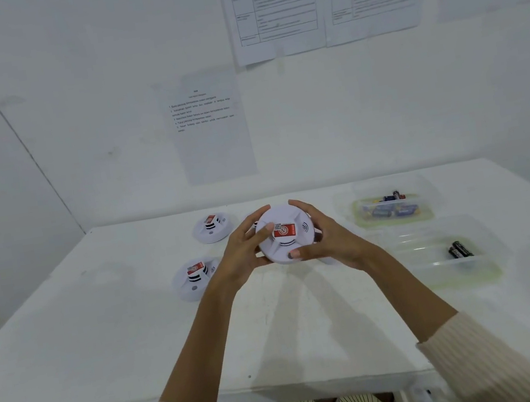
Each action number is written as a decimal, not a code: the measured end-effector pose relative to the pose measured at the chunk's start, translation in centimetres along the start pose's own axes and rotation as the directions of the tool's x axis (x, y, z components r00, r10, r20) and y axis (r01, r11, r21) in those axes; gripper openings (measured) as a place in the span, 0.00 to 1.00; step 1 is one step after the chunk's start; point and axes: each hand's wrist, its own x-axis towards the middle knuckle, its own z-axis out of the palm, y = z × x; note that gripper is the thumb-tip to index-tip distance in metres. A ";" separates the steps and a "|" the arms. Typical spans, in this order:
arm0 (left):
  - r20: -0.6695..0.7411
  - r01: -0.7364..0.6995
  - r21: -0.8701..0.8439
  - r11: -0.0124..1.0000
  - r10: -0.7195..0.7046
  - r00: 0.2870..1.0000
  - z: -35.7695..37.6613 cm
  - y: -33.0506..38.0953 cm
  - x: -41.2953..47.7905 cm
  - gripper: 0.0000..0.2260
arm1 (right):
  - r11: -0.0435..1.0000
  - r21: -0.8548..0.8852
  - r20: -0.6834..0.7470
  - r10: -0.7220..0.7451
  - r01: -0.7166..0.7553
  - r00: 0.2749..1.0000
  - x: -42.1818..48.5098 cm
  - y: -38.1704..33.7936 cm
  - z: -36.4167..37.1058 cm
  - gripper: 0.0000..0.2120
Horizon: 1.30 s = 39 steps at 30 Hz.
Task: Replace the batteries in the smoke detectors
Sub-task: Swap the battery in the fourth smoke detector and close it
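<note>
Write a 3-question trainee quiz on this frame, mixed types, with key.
1. True or false: only the left hand grips the held smoke detector.
2. The near clear tray holds: A) two black batteries B) a smoke detector C) a screwdriver.
3. How many smoke detectors lie in plain view on the table left of the left hand?
Key: 1. False, the right hand grips it too. 2. A. 3. Two: far detector and near detector.

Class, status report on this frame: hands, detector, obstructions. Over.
Left hand and right hand gripping. Round white plastic smoke detector held above white table, red label facing camera. Nothing in the way.
</note>
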 end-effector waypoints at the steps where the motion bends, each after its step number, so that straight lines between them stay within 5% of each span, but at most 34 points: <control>1: 0.001 0.000 0.004 1.000 0.000 1.000 0.0 -0.1 0.0 0.16 | 0.999 0.029 -0.012 0.018 -0.018 1.000 -0.1 -0.2 0.1 0.36; 10: 0.006 0.003 -0.015 1.000 -0.003 1.000 0.5 -0.3 0.4 0.16 | 0.994 0.090 -0.121 0.076 -0.065 0.990 -0.2 -0.8 0.2 0.17; 23: 0.027 -0.005 -0.002 1.000 0.005 1.000 0.6 -0.5 1.1 0.16 | 0.994 0.073 -0.163 0.092 -0.081 0.982 -0.5 -1.3 0.0 0.14; 32: 0.034 -0.011 0.038 0.999 0.009 0.999 0.2 0.0 1.0 0.15 | 0.992 0.097 -0.138 0.094 -0.081 0.986 -0.4 -1.7 0.3 0.16; 39: 0.044 -0.008 0.049 0.999 0.006 0.999 -0.4 0.7 0.9 0.14 | 0.999 -0.031 0.027 0.015 -0.015 1.000 -0.6 -1.5 0.0 0.36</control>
